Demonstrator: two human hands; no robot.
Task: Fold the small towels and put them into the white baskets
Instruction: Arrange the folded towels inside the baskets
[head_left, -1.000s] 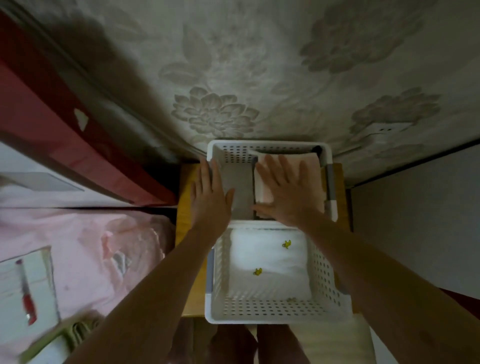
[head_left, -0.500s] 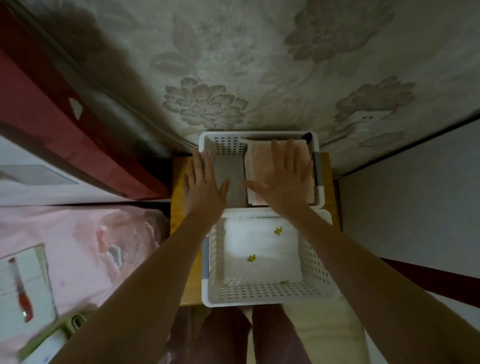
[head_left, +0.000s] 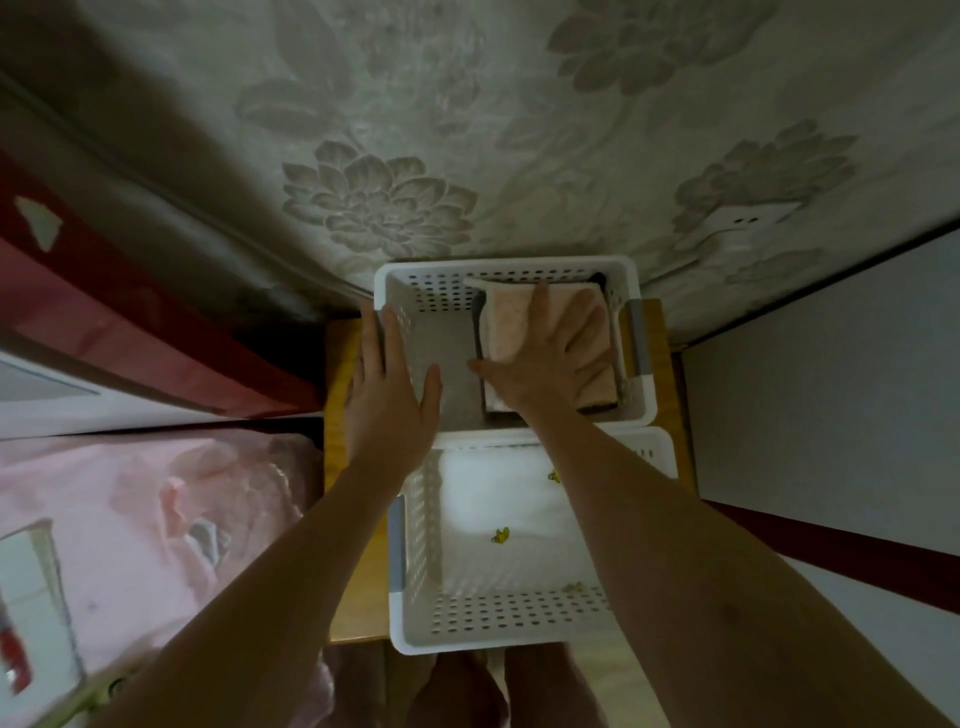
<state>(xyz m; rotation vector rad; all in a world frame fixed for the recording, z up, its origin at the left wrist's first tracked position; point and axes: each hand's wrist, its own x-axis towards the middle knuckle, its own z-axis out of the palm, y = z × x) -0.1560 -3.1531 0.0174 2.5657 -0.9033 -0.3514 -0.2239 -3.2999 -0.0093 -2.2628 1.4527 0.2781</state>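
Wall: floral wallpaper (head_left: 379, 208) rises behind the far edge of the tabletop, with one white socket (head_left: 737, 228) at the right
Tabletop: a small yellow wooden tabletop (head_left: 340, 374) carries both baskets, which cover most of it
Baskets: two white perforated baskets, touching each other; the far basket (head_left: 415, 273) sits against the far edge of the tabletop, the near basket (head_left: 498, 623) reaches past its near edge
White towel: one folded white towel (head_left: 493, 499) with small yellow bee marks lies flat on the floor of the near basket, filling most of it
Pink towel: one folded pale pink towel (head_left: 506, 327), soft and slightly pebbled, lies in the right half of the far basket; a darker layer shows under its edges, and what that is cannot be told
Left hand: the left hand (head_left: 387, 405) rests on the left rim of the far basket, fingers straight and close together, thumb out over the basket floor
Right hand: the right hand (head_left: 550, 364) lies flat on the pink towel, fingers spread, pressing it down
Count: two baskets, two towels clearly seen, two hands
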